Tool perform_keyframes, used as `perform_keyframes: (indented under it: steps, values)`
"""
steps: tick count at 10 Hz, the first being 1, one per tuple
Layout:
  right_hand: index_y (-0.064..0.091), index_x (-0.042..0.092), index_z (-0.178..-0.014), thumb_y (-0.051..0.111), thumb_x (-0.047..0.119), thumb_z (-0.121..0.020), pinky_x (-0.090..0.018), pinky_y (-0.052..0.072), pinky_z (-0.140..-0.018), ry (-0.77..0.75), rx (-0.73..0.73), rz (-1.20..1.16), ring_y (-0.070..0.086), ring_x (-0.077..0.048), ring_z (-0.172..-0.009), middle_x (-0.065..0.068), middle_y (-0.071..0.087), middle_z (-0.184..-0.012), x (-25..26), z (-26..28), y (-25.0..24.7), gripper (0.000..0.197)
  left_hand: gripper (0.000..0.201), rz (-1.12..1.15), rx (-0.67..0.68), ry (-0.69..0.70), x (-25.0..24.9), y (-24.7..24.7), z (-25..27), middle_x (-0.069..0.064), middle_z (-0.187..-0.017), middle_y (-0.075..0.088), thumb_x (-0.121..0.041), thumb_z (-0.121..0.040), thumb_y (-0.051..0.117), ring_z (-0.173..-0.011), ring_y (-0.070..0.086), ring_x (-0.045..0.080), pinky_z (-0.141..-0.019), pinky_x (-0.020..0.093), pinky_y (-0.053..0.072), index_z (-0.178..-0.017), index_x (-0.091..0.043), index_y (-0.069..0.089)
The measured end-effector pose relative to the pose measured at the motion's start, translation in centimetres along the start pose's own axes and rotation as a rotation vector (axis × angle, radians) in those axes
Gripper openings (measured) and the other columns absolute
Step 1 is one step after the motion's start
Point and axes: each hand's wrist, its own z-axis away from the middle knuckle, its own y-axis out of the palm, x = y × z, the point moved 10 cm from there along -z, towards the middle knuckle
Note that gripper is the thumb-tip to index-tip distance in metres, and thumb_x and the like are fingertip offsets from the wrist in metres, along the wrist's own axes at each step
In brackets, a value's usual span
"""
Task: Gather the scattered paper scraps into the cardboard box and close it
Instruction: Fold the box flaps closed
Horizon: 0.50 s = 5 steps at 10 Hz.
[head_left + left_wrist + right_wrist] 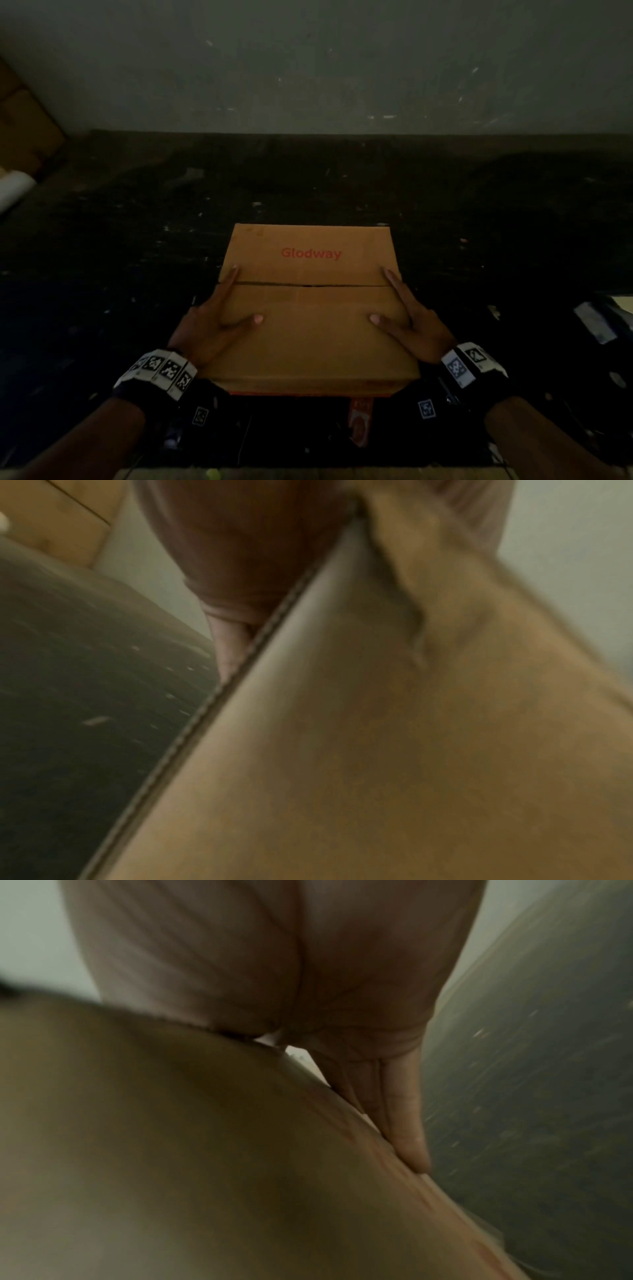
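Now both hands flat, fingers straight: left hand point(212, 318), right hand point(411, 318) press box point(308, 339) flaps, seam crosswise between fingertips.

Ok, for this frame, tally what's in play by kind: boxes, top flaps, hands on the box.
Cardboard box: 1
Top flaps folded down, meeting at a seam: 2, far flap and near flap
Hands pressing flat on the box: 2, left hand and right hand
Total: 5
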Motion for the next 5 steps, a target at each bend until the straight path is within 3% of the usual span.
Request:
perform_keyframes:
  steps: [2,3,4,5]
  values:
    - [-0.012,0.076,-0.135,0.056,0.075,-0.080,-0.051,0.027,-0.117,0.002,-0.008,0.008,0.033,-0.035,-0.143,0.006,0.012,-0.166,0.8,-0.5,2.4,0.087,0.098,0.001,-0.026,-0.022,1.7,-0.9,0.8,0.005,-0.166,0.017,-0.083,-0.073,0.056,-0.136,0.044,0.040,-0.112,0.057,0.037,-0.132,-0.077,-0.023]
    - [-0.010,0.076,-0.136,0.057,0.078,-0.076,-0.050,0.025,-0.118,-0.010,-0.015,-0.011,0.028,-0.031,-0.146,0.008,0.009,-0.166,1.0,-0.5,2.3,0.090,0.098,-0.026,-0.018,-0.047,1.9,-0.8,0.6,0.005,-0.167,0.014,-0.084,-0.074,0.055,-0.137,0.042,0.040,-0.111,0.057,0.036,-0.133,-0.076,-0.024]
    - [-0.018,0.074,-0.134,0.052,0.081,-0.072,-0.052,0.022,-0.119,-0.015,-0.019,-0.011,0.025,-0.030,-0.147,0.009,0.006,-0.166,1.6,-0.3,2.2,0.094,0.096,0.021,0.021,-0.045,2.0,-0.8,0.7,0.007,-0.167,0.012,-0.083,-0.075,0.054,-0.136,0.043,0.042,-0.111,0.060,0.036,-0.131,-0.078,-0.023]
    - [-0.026,0.067,-0.136,0.044,0.073,-0.084,-0.049,0.020,-0.117,-0.006,-0.088,-0.067,0.027,-0.028,-0.145,0.010,0.009,-0.164,1.7,1.3,0.8,0.088,0.080,0.184,-0.034,0.019,1.6,-2.4,2.3,0.001,-0.167,0.016,-0.074,-0.087,0.046,-0.137,0.044,0.038,-0.113,0.054,0.034,-0.135,-0.077,-0.019]
